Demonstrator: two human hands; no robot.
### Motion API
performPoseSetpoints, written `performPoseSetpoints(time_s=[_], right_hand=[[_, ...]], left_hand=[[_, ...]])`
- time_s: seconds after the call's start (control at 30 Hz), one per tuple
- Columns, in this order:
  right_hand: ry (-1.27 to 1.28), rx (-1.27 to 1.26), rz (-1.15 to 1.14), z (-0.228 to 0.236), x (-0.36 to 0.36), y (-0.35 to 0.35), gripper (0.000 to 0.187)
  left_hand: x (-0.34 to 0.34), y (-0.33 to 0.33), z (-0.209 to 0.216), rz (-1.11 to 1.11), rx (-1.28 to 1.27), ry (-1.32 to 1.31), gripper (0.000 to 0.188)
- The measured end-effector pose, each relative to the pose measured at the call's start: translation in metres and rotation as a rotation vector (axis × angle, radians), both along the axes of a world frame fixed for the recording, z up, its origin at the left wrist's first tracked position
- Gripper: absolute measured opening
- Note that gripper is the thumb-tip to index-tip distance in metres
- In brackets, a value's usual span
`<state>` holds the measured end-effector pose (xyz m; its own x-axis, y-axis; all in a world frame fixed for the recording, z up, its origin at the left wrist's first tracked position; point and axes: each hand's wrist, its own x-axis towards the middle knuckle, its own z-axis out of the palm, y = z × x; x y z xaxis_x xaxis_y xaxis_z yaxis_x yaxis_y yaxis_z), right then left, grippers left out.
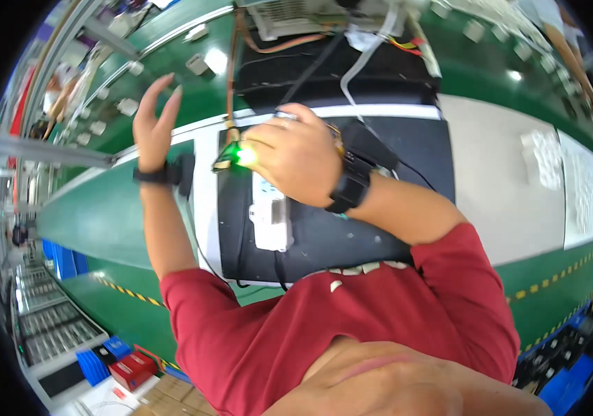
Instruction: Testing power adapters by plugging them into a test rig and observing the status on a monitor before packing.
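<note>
My left hand (153,132) is raised beyond the left edge of the black mat (407,139), fingers apart and nothing in them. Over the mat, my right hand (296,158) is closed, its fingers curled downward; what they grip is hidden. Right at its fingertips, a small dark piece (224,161) glows bright green, with a brownish cable (230,83) running up from it. Below that hand lies a white rectangular device (271,222), its upper end partly covered by the hand. Both wrists wear black bands.
A black box-like object (372,145) with cables stands right of my right hand. A grey cable (359,69) hangs at the back. White parts (542,161) lie on a pale board at the right. Green conveyor surfaces (185,41) carry small white pieces behind. Other people are at the far sides.
</note>
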<state>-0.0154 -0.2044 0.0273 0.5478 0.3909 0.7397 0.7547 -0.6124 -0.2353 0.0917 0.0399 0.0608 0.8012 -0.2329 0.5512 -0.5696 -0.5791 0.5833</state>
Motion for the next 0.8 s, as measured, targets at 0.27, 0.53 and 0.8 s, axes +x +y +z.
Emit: performPoseSetpoints(time_s=[0.27,0.53,0.8], right_hand=[[0.184,0.286,0.146,0.049,-0.010,-0.048,0.028],[0.699,0.790,-0.344,0.034,0.062,-0.254,0.026],[0.616,0.644,0.062,0.058,0.006,-0.197,0.018]], left_hand=[[-0.078,-0.028,-0.039,-0.504,-0.402,0.393,0.117],[-0.098,-0.060,-0.045,-0.454,-0.231,0.489,0.075],[-0.107,-0.070,-0.023,-0.389,-0.153,0.513,0.064]])
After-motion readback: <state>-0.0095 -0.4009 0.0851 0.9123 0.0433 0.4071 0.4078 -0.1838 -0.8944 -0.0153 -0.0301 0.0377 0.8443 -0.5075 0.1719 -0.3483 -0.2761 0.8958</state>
